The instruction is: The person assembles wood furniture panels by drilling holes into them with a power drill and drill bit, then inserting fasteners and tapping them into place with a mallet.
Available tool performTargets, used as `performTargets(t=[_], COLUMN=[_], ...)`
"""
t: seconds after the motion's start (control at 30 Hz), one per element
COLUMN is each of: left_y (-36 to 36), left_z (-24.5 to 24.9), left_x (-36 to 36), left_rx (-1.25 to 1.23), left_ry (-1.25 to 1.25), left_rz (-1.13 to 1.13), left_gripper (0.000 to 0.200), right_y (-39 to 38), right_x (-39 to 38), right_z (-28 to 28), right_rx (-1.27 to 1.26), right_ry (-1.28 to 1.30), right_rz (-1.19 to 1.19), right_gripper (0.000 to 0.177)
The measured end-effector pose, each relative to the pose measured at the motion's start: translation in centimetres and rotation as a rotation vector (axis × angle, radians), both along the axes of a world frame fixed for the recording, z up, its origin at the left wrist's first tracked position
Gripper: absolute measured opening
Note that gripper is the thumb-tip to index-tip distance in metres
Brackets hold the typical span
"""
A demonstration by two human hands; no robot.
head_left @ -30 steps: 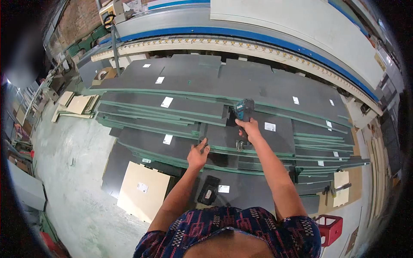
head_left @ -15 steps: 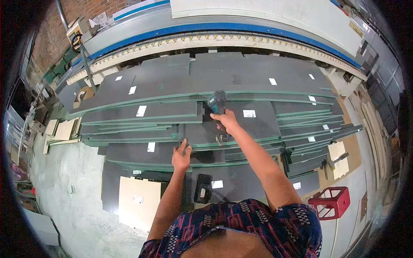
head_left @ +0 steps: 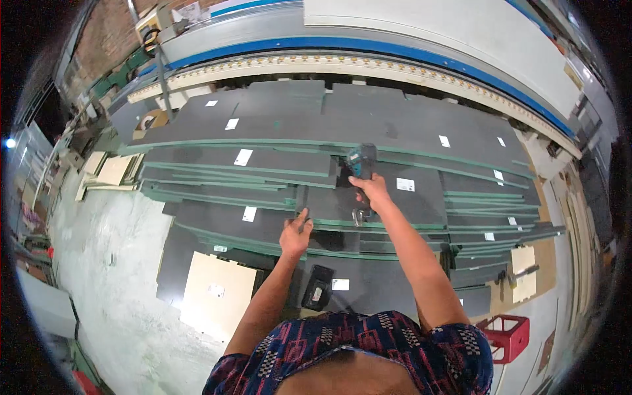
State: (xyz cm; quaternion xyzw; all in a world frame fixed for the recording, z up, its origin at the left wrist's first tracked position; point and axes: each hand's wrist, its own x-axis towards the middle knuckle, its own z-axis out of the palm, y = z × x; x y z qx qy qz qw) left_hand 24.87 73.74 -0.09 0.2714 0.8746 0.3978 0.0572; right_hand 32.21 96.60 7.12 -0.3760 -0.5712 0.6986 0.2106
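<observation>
My right hand [head_left: 372, 189] is closed around the handle of a teal and black cordless drill [head_left: 362, 159], held above a dark grey board [head_left: 421, 205] with green edges. A shiny metal clip [head_left: 359, 216] shows below that hand, by the drill's base. My left hand [head_left: 296, 236] is at the near left corner of the same board, thumb and forefinger drawn together. Whatever lies between those fingers is too small and dark to name. A white label [head_left: 405, 185] is stuck on the board, right of the drill.
Stacked dark boards [head_left: 263, 123] spread under and around my hands. A black case-like object [head_left: 318, 288] lies nearer me, beside a pale panel [head_left: 217, 289]. A hammer [head_left: 525, 272] and a red stool [head_left: 505, 339] are at right. A long white and blue machine [head_left: 368, 49] spans the back.
The view has swung, so the boards and machine appear farther right. Both hands keep about the same places over the boards, the drill still in my right hand.
</observation>
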Motion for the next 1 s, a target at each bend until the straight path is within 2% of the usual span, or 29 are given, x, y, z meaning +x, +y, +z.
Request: performTargets(t=[0.17, 0.3, 0.37, 0.5, 0.6, 0.7, 0.8, 0.9, 1.0], left_y=[-0.1, -0.1, -0.5, -1.2, 0.5, 3.1, 6.4, 9.0, 9.9], left_z=[0.2, 0.3, 1.0, 5.2, 9.2, 11.5, 11.1, 10.4, 9.2], left_x=[-0.1, 0.1, -0.5, -2.7, -3.2, -4.2, -5.9, -7.8, -8.4], left_rx=[0.012, -0.009, -0.107, -0.365, -0.243, -0.221, -0.248, -0.360, -0.482], left_ry=[-0.133, 0.009, 0.017, 0.133, 0.201, 0.415, 0.479, 0.398, 0.299], left_rz=[-0.017, 0.022, -0.082, -0.298, -0.238, -0.274, -0.275, -0.283, -0.322], left_gripper=[0.044, 0.042, 0.043, 0.049, 0.052, 0.063, 0.082, 0.102, 0.113], right_y=[0.0, 0.4, 0.5, 0.5, 0.6, 0.6, -0.1, -0.6, -0.6], right_x=[0.2, 0.0, -0.1, -0.2, -0.2, -0.4, -0.4, -0.2, -0.4], right_z=[0.2, -0.6, -0.9, -0.8, -0.8, -1.2, -0.4, 0.2, 0.0], right_rx=[-0.006, 0.020, 0.031, 0.021, 0.016, 0.043, 0.045, 0.060, 0.060], right_ry=[0.014, -0.003, -0.005, -0.006, -0.016, -0.035, -0.083, -0.050, -0.013], right_rz=[0.002, 0.041, 0.030, -0.003, 0.018, 0.018, 0.016, 0.031, 0.006], right_gripper=[0.036, 0.035, 0.034, 0.034, 0.035, 0.037, 0.036, 0.036, 0.033])
